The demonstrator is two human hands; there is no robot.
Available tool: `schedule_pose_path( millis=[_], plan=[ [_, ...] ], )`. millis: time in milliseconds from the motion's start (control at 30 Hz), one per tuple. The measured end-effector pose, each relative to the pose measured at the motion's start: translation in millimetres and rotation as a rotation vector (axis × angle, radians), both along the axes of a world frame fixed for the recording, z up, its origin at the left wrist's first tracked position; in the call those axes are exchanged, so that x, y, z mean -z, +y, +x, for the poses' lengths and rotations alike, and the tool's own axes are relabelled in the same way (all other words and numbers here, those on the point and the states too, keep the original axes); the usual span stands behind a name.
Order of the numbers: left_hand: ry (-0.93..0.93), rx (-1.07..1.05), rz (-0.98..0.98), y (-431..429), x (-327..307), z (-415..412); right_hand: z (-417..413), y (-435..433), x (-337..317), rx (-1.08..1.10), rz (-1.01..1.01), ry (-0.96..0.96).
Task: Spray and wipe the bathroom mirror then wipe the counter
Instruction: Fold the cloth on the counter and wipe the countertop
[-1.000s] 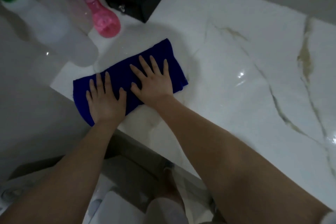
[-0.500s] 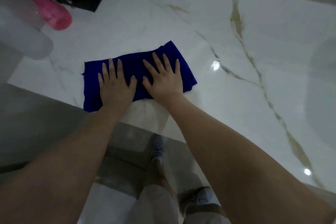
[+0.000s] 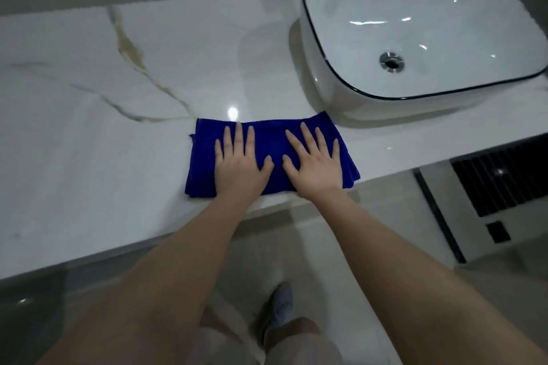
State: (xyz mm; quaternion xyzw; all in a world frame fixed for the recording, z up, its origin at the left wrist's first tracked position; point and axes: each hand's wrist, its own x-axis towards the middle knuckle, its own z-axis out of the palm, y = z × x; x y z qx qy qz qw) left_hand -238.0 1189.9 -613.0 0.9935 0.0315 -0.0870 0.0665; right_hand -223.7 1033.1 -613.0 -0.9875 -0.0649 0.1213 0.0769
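Note:
A folded dark blue cloth (image 3: 268,139) lies flat on the white marble counter (image 3: 103,139), close to the front edge. My left hand (image 3: 240,161) presses on the cloth's left half with straight, spread fingers. On the right half, my right hand (image 3: 315,161) presses the same way, palm down. The cloth's far right corner comes close to the base of the basin. No mirror or spray bottle shows in the head view.
A white vessel basin (image 3: 318,74) with a dark rim stands on the counter at the upper right, drain in its middle. A dark slatted vent (image 3: 501,181) sits below the counter at the right. My legs and a shoe (image 3: 280,305) are on the floor below.
Both hands have slid the cloth to the right along the counter, from beside the bottles and black box to beside the basin. The bottles and box have left the view.

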Motion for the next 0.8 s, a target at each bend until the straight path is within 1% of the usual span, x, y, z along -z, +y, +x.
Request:
schedule_pose_path(
  millis=[133, 200, 333, 433, 533, 600, 700, 800],
  plan=[
    [-0.008, 0.150, -0.008, -78.1, 3.7, 18.9, 1.6, -79.4, 1.3, 0.160, -0.033, -0.001],
    [-0.015, 0.194, -0.019, -101.4, 7.6, 27.5, 5.7, -102.8, 2.9, 0.194, -0.057, -0.008],
    [-0.070, 0.192, -0.059, -102.1, 13.1, 32.6, 11.7, -105.1, 5.4, 0.209, -0.068, -0.004],
    [-0.059, 0.170, -0.089, -87.1, 10.2, 28.1, 9.6, -86.0, 4.3, 0.228, -0.087, 0.014],
    [-0.025, 0.067, -0.069, -41.6, 7.8, 18.8, 9.7, -35.1, -0.3, 0.145, -0.079, 0.043],
    [-0.004, -0.049, -0.035, 12.2, 8.2, 2.6, 5.9, 20.4, -1.6, 0.021, -0.062, 0.052],
    [-0.016, -0.250, 0.009, 107.7, 8.4, -31.8, -4.9, 117.9, -2.6, -0.189, 0.018, 0.047],
    [-0.027, -0.428, 0.025, 189.7, 6.8, -64.2, -18.9, 210.3, -3.5, -0.364, 0.061, 0.098]
  ],
)
